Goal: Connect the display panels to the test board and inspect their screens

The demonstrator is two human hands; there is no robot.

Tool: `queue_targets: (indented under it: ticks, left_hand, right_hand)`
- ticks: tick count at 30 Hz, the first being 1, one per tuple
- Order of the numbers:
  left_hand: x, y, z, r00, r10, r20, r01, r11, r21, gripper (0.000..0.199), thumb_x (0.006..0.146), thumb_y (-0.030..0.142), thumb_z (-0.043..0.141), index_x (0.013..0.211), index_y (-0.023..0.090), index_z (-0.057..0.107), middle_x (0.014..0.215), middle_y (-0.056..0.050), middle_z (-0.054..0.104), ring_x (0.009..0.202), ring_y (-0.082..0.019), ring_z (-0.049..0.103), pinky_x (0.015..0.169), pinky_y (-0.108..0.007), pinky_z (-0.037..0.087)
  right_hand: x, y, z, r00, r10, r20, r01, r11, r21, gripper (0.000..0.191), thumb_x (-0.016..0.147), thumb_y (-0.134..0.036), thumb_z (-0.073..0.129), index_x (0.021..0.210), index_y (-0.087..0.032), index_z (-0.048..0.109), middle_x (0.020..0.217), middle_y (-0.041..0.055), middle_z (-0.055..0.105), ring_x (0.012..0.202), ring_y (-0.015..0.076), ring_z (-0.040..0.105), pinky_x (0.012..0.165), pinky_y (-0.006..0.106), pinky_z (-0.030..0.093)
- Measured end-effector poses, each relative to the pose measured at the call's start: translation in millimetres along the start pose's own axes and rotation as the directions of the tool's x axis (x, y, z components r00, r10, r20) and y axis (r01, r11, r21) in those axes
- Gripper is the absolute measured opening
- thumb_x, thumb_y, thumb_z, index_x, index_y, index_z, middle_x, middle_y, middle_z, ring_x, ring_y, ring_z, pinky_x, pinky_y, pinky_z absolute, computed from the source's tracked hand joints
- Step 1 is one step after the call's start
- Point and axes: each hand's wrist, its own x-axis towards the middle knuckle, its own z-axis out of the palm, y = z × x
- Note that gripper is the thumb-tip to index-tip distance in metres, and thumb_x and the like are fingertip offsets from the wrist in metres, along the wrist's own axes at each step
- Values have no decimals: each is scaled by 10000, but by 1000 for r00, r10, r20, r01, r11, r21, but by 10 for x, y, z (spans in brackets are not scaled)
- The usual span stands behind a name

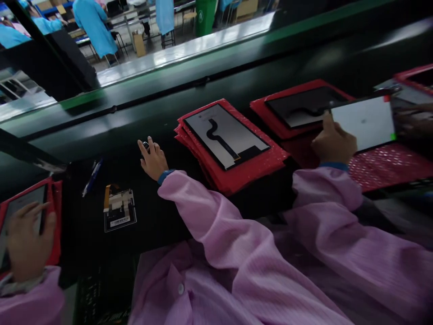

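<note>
At the far left, my left hand (30, 234) is open and slightly blurred, fingers spread over a flat display panel (25, 198) on red bubble-wrap bags (56, 225). My right hand (154, 161), with a blue band at the wrist, is stretched over the black work surface. Its fingers are apart, and something small and shiny, perhaps a ring, shows on one. Between my hands lies a small electronic module (120, 210) with an orange flex cable and a barcode label. Behind it is a blue pen (92, 178).
Right of my right hand, a display panel with a black flex cable (219, 135) tops a red bag stack (257, 176). A co-worker's hand (334, 142) grips a white-faced panel (363, 122); another hand (414, 117) is at its far edge. A green rail (152, 104) runs behind.
</note>
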Motion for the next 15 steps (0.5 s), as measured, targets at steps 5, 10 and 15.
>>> queue_targets:
  ticks: [5, 10, 15]
  left_hand:
    - [-39, 980, 189, 910, 410, 70, -399, 907, -133, 313, 950, 305, 578, 1258, 302, 637, 1416, -65, 565, 1277, -329, 570, 1090, -529, 472]
    - [-218, 1384, 260, 817, 563, 127, -528, 818, -230, 346, 951, 195, 579, 1287, 273, 605, 1355, -108, 599, 1232, -278, 600, 1037, -455, 507]
    - [-456, 1550, 160, 784, 607, 127, -555, 778, -294, 374, 938, 128, 587, 1300, 223, 586, 1324, -131, 612, 1246, -267, 586, 1043, -428, 506]
  right_hand:
    - [119, 48, 52, 999, 33, 37, -33, 999, -9, 627, 977, -233, 487, 1583, -198, 332, 1667, 144, 225, 1395, 395, 362, 1089, 553, 401]
    - [12, -11, -38, 1000, 20, 9, -20, 999, 35, 674, 931, -270, 601, 1557, -169, 371, 1687, 165, 108, 1500, 426, 221, 1171, 558, 315]
    - [-555, -221, -180, 989, -141, 32, 134, 976, 171, 487, 948, -243, 628, 1424, -203, 534, 1541, 182, 421, 1406, 342, 423, 1158, 561, 378]
